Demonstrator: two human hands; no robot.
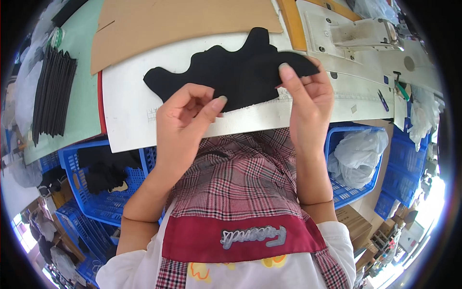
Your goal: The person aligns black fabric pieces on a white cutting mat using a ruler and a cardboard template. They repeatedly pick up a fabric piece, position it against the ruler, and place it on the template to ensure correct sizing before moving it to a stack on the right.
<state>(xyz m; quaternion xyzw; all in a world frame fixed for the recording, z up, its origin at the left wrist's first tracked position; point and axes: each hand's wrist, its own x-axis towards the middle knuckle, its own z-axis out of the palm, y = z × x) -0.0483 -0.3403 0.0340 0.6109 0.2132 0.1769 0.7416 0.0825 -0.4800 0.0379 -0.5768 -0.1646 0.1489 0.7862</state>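
Note:
A black cut fabric piece (231,72) with a wavy far edge lies across the white table, partly lifted at its near side. My left hand (190,108) pinches its near edge between thumb and fingers, left of the middle. At the right, my right hand (308,91) grips a pointed, curved black part between the thumb and the fingers behind it. Whether that curved part is a separate layer or a flap of the same piece, I cannot tell. A small bit of red shows beside my right thumb.
A cardboard sheet (183,29) covers the table's far side. Right stands a sewing machine (365,36), with thread snips (383,100) nearer. Blue baskets hold black fabric (103,168) at left and a plastic bag (356,156) at right. Stacked black pieces (54,96) lie far left.

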